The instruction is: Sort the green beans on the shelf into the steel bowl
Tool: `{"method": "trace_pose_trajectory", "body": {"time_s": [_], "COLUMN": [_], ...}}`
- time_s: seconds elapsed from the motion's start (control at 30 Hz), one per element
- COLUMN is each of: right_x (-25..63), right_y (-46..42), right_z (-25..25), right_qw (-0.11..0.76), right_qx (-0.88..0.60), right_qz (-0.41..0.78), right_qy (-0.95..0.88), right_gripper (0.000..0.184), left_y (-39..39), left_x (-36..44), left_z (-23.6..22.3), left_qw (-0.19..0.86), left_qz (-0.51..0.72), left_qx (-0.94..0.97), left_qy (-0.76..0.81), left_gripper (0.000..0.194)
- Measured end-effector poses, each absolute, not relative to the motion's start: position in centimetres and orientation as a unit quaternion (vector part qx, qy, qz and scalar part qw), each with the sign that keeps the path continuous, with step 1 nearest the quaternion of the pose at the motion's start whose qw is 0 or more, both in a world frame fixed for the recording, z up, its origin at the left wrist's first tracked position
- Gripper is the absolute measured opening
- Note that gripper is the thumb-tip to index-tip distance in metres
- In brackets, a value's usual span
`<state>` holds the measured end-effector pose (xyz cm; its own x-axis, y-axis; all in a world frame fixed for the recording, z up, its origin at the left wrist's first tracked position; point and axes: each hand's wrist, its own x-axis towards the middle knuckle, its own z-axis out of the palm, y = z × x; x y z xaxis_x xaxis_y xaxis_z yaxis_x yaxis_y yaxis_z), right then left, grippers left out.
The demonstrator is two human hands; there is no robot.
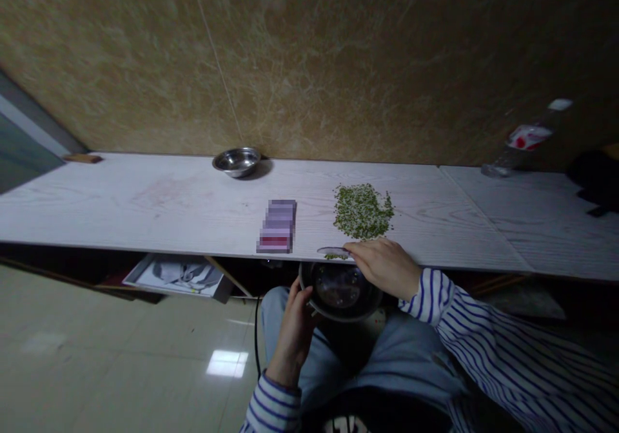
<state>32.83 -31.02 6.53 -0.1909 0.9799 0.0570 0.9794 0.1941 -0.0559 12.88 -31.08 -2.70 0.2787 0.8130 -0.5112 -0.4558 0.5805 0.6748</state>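
Observation:
My left hand point(298, 314) is closed on the left rim of a dark, round pot point(341, 312), which sits low over my lap against the table edge. My right hand point(387, 264) pinches a thin, pale, card-like piece point(333, 250) at that edge, just above the pot opening. A few green beans lie against the piece at the table's lip. Behind my right hand, many small green beans point(362, 211), which look like mung beans, are spread in a loose patch. The inside of the pot is dark, with shiny reflections; its contents are unclear.
A flat purple rectangle point(278, 227), blurred out, lies left of the beans on the whitish table point(193, 220). Farther back stands a metal bowl point(236, 162). A plastic bottle point(527, 138) is at the right by the wall. An open drawer point(178, 275) juts out below left.

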Motion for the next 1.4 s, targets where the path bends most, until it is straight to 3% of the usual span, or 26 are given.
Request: {"method": "trace_pose_trajectory", "body": {"time_s": [0.23, 0.63, 0.97, 1.4], "right_x": [32.9, 37.1, 41.7, 43.7], "right_y": [-32.7, -35.7, -37.2, -34.7], "right_z": [6.7, 7.0, 6.1, 5.3], "right_qw": [0.051, 0.165, 0.229, 0.187], "right_qx": [-0.634, -0.702, -0.742, -0.707], "right_qz": [0.001, -0.011, -0.003, -0.018], "right_qy": [-0.771, -0.693, -0.631, -0.682], "right_gripper": [0.031, 0.031, 0.023, 0.028], "left_y": [-31.5, -33.6, -34.1, -34.3], "left_x": [13.2, 12.0, 14.5, 16.4], "left_z": [-2.6, -5.0, -4.2, -5.1], "left_qw": [0.778, 0.773, 0.767, 0.764], "left_qz": [0.409, 0.399, 0.378, 0.383], "left_qx": [0.217, 0.232, 0.238, 0.207], "left_qy": [0.424, 0.436, 0.46, 0.476], "left_gripper": [0.051, 0.036, 0.049, 0.068]}}
